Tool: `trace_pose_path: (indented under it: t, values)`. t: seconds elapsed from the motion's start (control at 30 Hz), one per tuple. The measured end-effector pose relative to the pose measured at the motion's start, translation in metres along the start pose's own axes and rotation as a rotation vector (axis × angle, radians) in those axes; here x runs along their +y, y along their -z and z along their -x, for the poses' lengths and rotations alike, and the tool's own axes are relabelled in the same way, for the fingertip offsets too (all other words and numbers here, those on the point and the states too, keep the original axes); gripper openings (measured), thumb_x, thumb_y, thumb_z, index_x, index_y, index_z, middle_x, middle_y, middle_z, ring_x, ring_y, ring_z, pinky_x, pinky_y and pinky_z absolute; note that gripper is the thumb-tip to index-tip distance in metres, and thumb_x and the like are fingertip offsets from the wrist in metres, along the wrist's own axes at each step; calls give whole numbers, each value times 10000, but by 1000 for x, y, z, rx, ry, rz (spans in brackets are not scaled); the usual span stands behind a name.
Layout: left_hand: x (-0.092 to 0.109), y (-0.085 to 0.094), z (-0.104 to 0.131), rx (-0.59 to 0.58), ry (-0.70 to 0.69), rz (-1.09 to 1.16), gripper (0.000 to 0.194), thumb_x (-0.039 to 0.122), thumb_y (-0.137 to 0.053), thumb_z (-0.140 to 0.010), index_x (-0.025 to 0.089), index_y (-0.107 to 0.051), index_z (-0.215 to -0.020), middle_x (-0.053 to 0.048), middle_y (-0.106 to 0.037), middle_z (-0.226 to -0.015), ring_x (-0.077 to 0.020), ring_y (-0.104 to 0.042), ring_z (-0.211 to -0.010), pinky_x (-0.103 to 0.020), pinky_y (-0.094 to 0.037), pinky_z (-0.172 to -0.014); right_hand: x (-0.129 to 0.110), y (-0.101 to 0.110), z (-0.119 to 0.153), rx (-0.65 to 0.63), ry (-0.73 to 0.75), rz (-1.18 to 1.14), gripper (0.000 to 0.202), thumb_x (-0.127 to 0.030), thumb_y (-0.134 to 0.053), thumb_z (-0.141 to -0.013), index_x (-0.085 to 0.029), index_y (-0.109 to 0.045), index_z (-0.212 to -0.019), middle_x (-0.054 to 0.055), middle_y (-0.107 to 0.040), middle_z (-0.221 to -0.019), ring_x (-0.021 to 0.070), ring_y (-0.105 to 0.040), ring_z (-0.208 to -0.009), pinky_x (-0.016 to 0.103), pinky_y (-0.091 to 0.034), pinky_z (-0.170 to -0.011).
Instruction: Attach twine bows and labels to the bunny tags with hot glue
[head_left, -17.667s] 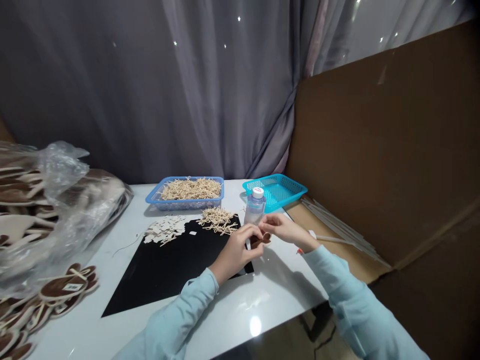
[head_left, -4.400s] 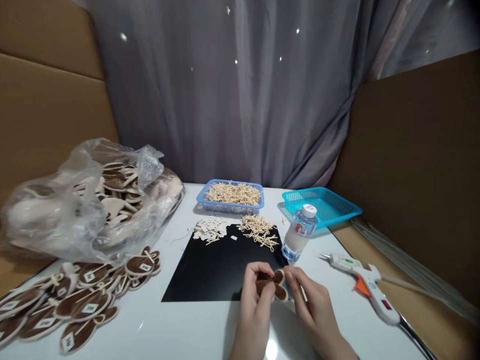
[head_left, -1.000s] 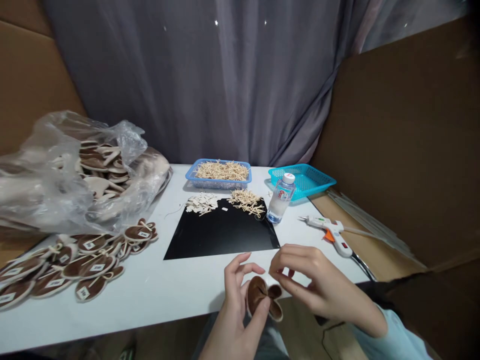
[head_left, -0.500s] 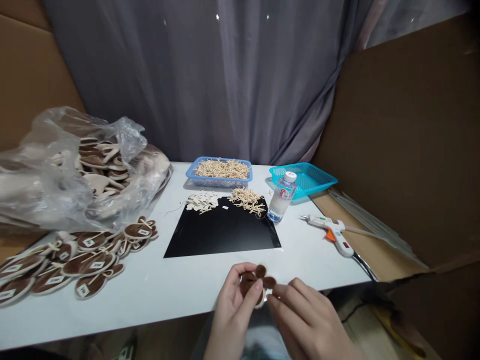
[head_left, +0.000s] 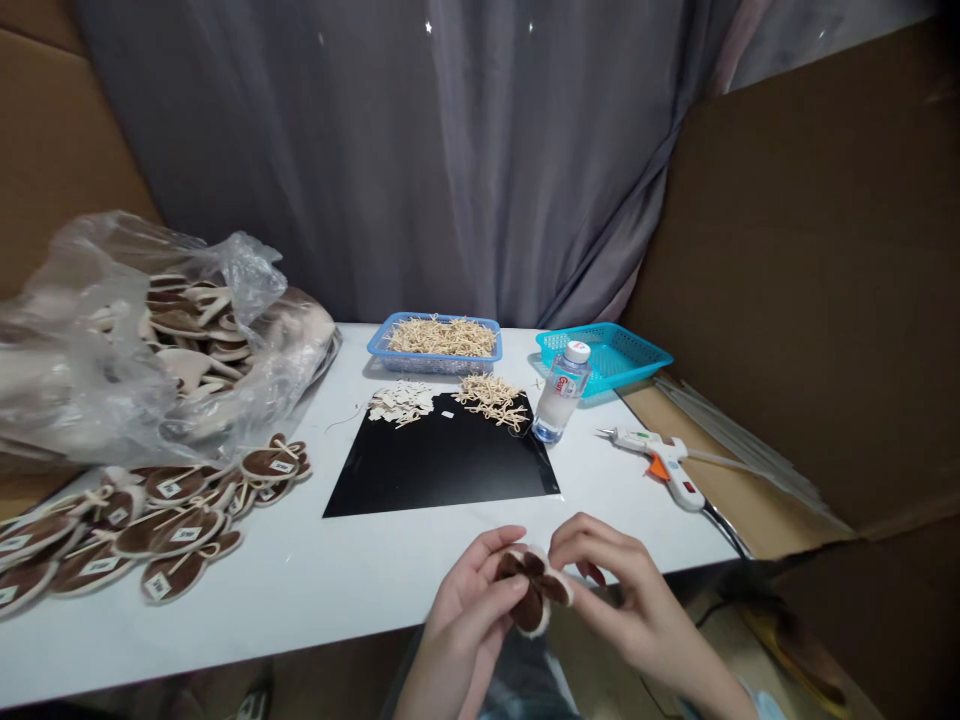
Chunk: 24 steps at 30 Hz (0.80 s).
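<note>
My left hand (head_left: 466,608) is closed on a brown plush piece (head_left: 531,606) with a fluffy cream edge and several rounded lobes. It is above the table's front edge, with my left thumb pressed on its face. My right hand (head_left: 628,588) pinches the right lobe between thumb and fingers; some of those fingertips are hidden behind it. Beyond my hands lies a black sheet (head_left: 442,465), which bears a heap of small white tags (head_left: 401,403) and a heap of cream cord bows (head_left: 493,400).
Tagged brown plush pieces (head_left: 187,530) lie piled at left before a clear plastic bag (head_left: 255,290) of more pieces. Behind stand a blue basket (head_left: 435,363) of cord bows, a teal basket (head_left: 630,365) and a bottle (head_left: 561,395). A glue gun (head_left: 675,470) lies at right.
The plush piece has turned in my hands and its lobes have spread. My right hand has moved up and changed its hold along the piece's right side.
</note>
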<state>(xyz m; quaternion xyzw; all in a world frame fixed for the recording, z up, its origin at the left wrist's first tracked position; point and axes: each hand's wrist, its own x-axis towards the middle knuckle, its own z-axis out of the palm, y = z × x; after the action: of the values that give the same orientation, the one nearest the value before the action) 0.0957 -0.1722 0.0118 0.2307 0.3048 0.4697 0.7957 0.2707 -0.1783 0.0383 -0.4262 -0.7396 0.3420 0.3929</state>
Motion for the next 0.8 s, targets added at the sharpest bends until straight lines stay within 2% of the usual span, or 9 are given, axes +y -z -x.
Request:
trace_pose_path:
  t: [0.1, 0.27, 0.4, 0.6, 0.7, 0.73, 0.8]
  values:
    - [3, 1, -1, -40, 46, -33, 391, 211, -772, -724, 174, -655, -1095, -58, -670, -914, -149, -601, -809, -236, -444, -727, -1, 10, -6, -64, -7, -28, 127, -248, -565, -930, -195, -655, -857, 40, -619, -870, 156, -590, -812, 274, -445, -745]
    - [2, 7, -7, -140, 107, -58, 383, 239, -833, -659, 157, -675, -998, -48, -670, -877, -144, -607, -775, -224, -442, -691, -2, 14, -11, -121, 31, 4, 124, -224, -557, -931, -190, -664, -879, 49, -634, -892, 151, -587, -807, 266, -439, -708]
    - [5, 9, -10, -153, 164, -93, 353, 205, -820, -671, 131, -669, -982, -59, -686, -851, -141, -610, -733, -233, -443, -673, -3, 19, -12, -165, 64, 48, 120, -209, -553, -933, -189, -670, -925, 53, -639, -909, 153, -596, -837, 266, -456, -743]
    - [3, 13, -18, -129, 150, -220, 460, 247, -844, -632, 143, -640, -1031, -60, -709, -751, -171, -629, -656, -277, -452, -656, -8, 27, -19, -241, 75, 174, 105, -224, -572, -927, -187, -670, -920, 48, -643, -916, 154, -594, -850, 270, -454, -785]
    - [4, 10, -21, -57, 70, -262, 437, 269, -852, -614, 163, -654, -989, -30, -685, -737, -175, -636, -694, -262, -443, -669, -5, 26, -20, -184, 44, 171, 106, -231, -574, -922, -187, -666, -892, 40, -638, -895, 152, -590, -822, 259, -449, -740]
    - [5, 8, -22, -23, 37, -271, 425, 273, -850, -615, 173, -656, -980, -12, -667, -720, -174, -636, -703, -254, -440, -670, -3, 25, -19, -128, 21, 155, 113, -238, -565, -926, -189, -662, -893, 39, -636, -897, 150, -586, -809, 254, -445, -710]
    - [8, 3, -22, 39, -11, -285, 402, 277, -844, -620, 195, -651, -964, 22, -621, -688, -176, -639, -723, -239, -433, -655, 3, 24, -15, 63, -53, 107, 140, -271, -536, -943, -196, -651, -919, 38, -632, -904, 145, -575, -778, 246, -433, -661]
